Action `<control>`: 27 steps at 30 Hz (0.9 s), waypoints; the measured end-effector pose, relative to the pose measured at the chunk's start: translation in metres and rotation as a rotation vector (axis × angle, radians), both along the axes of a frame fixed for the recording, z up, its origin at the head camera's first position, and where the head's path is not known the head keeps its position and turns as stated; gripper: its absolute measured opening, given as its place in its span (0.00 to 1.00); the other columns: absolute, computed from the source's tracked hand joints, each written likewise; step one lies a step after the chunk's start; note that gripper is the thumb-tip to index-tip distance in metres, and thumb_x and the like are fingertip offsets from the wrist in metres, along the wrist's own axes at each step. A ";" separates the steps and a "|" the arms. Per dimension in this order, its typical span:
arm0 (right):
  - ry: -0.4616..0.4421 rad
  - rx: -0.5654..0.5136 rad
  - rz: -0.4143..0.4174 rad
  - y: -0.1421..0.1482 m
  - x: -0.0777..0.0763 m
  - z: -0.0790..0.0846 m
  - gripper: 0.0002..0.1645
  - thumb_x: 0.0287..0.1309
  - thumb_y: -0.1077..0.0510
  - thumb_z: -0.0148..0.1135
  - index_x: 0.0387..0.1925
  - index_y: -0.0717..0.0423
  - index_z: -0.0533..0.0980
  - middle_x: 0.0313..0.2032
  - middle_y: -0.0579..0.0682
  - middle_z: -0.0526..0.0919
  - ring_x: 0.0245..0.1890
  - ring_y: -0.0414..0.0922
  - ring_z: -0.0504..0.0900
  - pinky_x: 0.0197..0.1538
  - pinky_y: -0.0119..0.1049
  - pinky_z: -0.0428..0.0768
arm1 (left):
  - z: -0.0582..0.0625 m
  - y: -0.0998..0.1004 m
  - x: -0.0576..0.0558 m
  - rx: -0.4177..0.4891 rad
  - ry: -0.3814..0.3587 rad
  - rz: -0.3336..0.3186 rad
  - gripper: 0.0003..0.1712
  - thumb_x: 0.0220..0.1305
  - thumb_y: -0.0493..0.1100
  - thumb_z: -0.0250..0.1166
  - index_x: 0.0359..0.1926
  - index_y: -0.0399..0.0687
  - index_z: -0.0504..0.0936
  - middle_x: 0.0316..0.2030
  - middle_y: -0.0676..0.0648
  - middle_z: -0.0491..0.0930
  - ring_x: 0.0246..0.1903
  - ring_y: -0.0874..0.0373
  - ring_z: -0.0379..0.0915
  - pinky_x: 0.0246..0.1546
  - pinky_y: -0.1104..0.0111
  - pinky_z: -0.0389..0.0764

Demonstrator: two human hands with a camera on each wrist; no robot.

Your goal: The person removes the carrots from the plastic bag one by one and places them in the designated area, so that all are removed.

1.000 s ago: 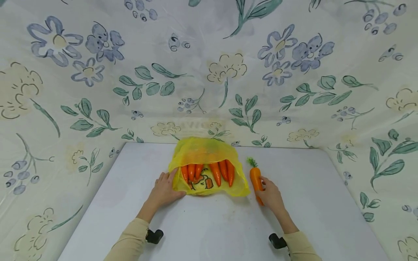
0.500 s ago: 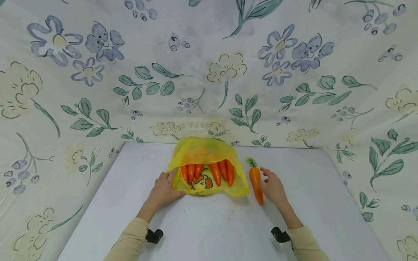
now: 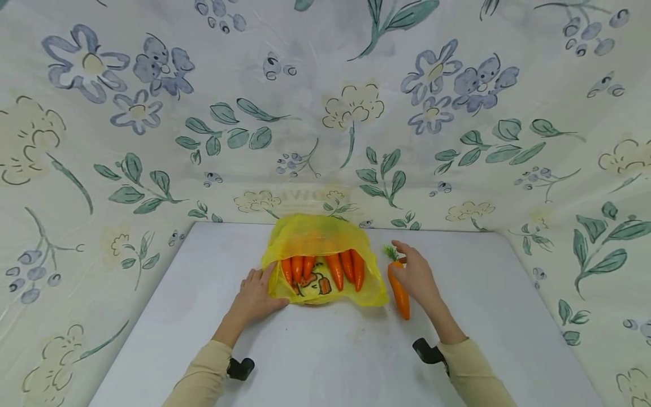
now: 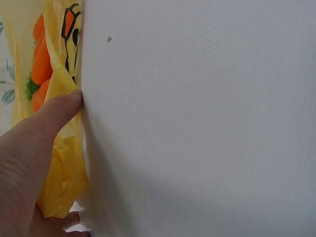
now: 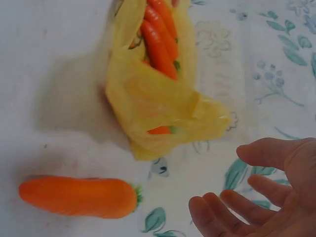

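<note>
A translucent yellow plastic bag (image 3: 317, 232) lies on the white table with its mouth toward me. Several orange carrots (image 3: 335, 272) show inside, tips pointing out. A cartoon print with a small carrot is on the bag's lower side. My left hand (image 3: 258, 297) holds the bag's left edge, the thumb on the lip in the left wrist view and other fingertips below the plastic. Right of the bag a single carrot (image 3: 400, 291) with a green top lies on the table. By that top hovers my right hand (image 5: 261, 192), fingers parted around air, apart from the carrot in the right wrist view.
The white tabletop (image 3: 335, 356) extends in front and to both sides. A floral cloth (image 3: 305, 130) rises behind the bag and along the sides. Black wrist-worn devices (image 3: 429, 351) jut from both sleeves.
My right hand has let go of the single carrot and moved up along it toward its green top. That carrot stays in place. The left hand and the bag hold still.
</note>
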State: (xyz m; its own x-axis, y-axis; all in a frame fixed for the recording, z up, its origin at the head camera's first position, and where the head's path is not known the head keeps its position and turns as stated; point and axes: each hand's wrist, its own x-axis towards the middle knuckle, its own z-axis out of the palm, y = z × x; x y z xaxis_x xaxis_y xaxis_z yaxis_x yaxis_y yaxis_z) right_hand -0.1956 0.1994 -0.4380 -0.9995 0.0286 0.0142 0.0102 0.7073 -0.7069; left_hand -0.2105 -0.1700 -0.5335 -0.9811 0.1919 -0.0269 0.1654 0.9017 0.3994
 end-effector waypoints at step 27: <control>0.056 -0.059 0.243 -0.096 0.000 0.008 0.30 0.61 0.64 0.64 0.65 0.55 0.72 0.64 0.56 0.74 0.65 0.55 0.72 0.65 0.51 0.73 | 0.000 -0.002 0.003 0.020 0.009 -0.011 0.56 0.53 0.60 0.71 0.75 0.42 0.54 0.64 0.24 0.63 0.68 0.25 0.51 0.66 0.33 0.53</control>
State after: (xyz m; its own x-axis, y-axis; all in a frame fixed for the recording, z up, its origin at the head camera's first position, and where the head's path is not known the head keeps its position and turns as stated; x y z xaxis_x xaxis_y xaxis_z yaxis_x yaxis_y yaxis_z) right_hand -0.1954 0.1039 -0.4300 -0.9749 -0.2098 0.0747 -0.1949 0.6414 -0.7420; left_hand -0.2079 -0.1717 -0.5336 -0.9790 0.2032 -0.0140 0.1791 0.8917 0.4157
